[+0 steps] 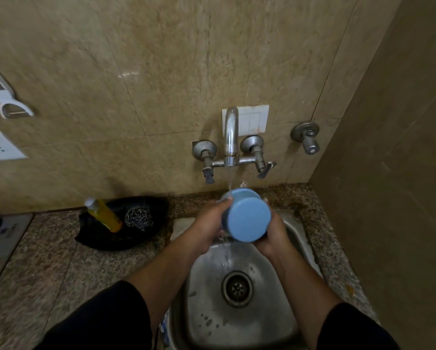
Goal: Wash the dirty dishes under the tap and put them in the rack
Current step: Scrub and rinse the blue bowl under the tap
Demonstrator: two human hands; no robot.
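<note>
Both forearms reached over the sink, left hand and right hand each in a closed grip on the tilted blue cup under the running tap.

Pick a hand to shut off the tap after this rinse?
Right, probably. The tap is running; its skewed right lever sits just above the right hand. The left hand could hold the blue plastic cup alone.
</note>
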